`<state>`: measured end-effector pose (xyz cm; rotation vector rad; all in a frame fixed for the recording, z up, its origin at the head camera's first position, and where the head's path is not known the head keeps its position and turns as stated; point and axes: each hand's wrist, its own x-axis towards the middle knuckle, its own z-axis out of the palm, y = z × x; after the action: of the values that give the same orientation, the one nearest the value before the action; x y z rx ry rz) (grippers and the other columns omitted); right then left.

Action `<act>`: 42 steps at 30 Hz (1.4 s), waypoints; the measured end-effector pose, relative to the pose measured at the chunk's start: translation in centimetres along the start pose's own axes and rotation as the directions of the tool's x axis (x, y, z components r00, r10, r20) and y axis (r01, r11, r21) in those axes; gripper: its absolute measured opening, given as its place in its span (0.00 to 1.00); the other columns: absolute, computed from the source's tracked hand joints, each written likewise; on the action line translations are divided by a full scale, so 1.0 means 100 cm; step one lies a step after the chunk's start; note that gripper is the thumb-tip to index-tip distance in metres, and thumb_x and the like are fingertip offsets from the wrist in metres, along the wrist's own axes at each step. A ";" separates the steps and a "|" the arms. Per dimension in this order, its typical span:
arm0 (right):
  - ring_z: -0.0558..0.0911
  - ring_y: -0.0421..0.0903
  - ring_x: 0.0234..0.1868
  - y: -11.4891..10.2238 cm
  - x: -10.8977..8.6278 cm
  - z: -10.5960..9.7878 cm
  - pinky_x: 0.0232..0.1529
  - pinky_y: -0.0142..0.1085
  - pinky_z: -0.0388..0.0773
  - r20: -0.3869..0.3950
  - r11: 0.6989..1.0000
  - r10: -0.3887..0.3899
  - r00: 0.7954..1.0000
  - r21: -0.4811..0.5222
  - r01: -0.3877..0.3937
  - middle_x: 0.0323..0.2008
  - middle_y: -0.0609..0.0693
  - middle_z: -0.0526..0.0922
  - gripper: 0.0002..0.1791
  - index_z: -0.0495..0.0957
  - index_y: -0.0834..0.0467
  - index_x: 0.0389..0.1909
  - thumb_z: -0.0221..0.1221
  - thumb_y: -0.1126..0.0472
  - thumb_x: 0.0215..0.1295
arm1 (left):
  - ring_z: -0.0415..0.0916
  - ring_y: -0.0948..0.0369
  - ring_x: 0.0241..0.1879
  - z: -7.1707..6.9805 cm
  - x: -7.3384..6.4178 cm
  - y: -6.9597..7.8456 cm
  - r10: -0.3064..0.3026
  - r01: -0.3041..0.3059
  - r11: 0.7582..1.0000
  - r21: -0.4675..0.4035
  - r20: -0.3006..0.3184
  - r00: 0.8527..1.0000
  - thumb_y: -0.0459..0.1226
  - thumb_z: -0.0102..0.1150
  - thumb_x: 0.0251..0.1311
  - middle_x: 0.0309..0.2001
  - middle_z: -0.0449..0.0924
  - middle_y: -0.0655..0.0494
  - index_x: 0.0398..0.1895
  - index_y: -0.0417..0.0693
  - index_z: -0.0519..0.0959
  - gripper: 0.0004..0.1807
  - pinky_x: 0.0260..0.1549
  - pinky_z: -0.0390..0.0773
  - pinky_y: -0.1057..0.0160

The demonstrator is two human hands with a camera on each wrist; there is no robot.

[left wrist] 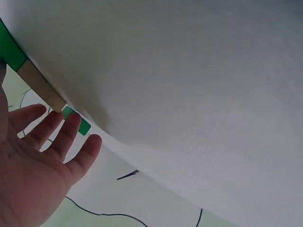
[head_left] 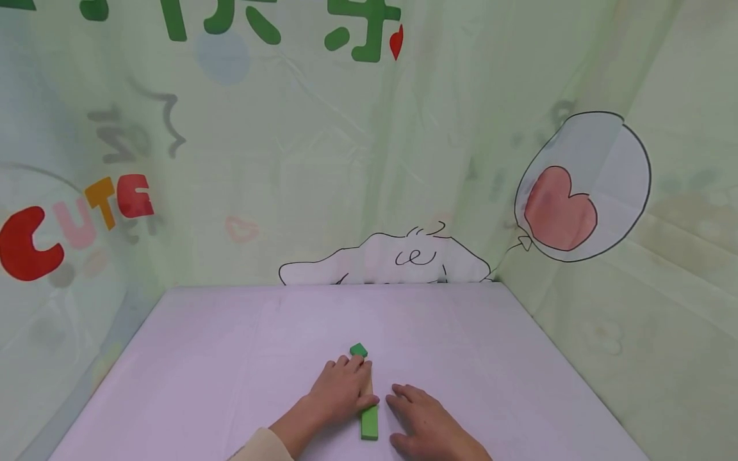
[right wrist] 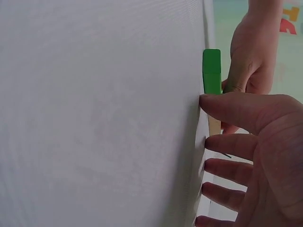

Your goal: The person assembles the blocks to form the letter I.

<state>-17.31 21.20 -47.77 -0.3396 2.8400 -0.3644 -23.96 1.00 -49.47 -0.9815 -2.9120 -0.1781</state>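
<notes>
A bright green oblong block (head_left: 369,424) lies on the table in the head view, with a plain wooden block (left wrist: 42,86) end to end beyond it. Past the wooden block's far end sits a small darker green angular block (head_left: 359,349). My left hand (head_left: 340,392) lies along the left side of this row, partly covering the wooden block. Its thumb is at the joint of green and wood; its spread fingers reach to the wooden block's far end. To the right of the row, my right hand (head_left: 429,426) rests near the tabletop with spread fingers, holding nothing.
The pale tabletop (head_left: 259,339) runs back to a printed curtain (head_left: 323,160) with a cartoon drawing. More curtain (head_left: 651,307) hangs along the right side, with a balloon print, and along the left, with coloured letters.
</notes>
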 end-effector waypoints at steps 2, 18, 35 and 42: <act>0.71 0.58 0.72 0.000 0.000 0.001 0.69 0.60 0.69 0.004 1.000 0.004 1.000 0.010 -0.004 0.70 0.52 0.75 0.36 0.78 0.49 0.67 0.70 0.42 0.58 | 0.75 0.54 0.59 0.000 -0.001 0.001 -0.006 0.006 1.000 -0.001 0.008 1.000 0.66 0.53 0.68 0.67 0.74 0.54 0.72 0.53 0.73 0.38 0.56 0.78 0.49; 0.75 0.60 0.67 -0.021 0.005 0.001 0.64 0.62 0.73 -0.002 0.999 0.022 1.000 -0.042 -0.022 0.66 0.55 0.78 0.40 0.81 0.49 0.65 0.72 0.33 0.53 | 0.75 0.53 0.56 -0.002 -0.004 0.002 0.015 -0.015 1.000 -0.014 0.008 1.000 0.63 0.50 0.73 0.67 0.73 0.52 0.72 0.50 0.74 0.36 0.52 0.79 0.49; 0.82 0.40 0.39 -0.026 -0.002 -0.002 0.38 0.40 0.81 -0.192 0.967 -0.219 0.957 -0.177 0.185 0.42 0.42 0.85 0.33 0.84 0.48 0.59 0.73 0.37 0.54 | 0.76 0.54 0.54 0.002 -0.001 0.000 0.005 -0.004 0.999 0.031 -0.037 0.999 0.51 0.50 0.77 0.62 0.76 0.54 0.70 0.50 0.75 0.26 0.46 0.80 0.53; 0.78 0.37 0.36 -0.026 -0.001 -0.003 0.33 0.36 0.78 -0.173 0.967 -0.233 0.957 -0.149 0.208 0.38 0.39 0.83 0.25 0.88 0.47 0.51 0.74 0.40 0.54 | 0.76 0.54 0.54 0.001 -0.002 -0.001 0.000 0.000 1.000 0.021 -0.026 1.000 0.51 0.52 0.76 0.62 0.76 0.54 0.71 0.51 0.75 0.26 0.46 0.80 0.52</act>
<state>-16.79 18.83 -46.76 -0.6881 3.0270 -0.2675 -23.90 0.80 -49.58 -0.9685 -2.8846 -0.1585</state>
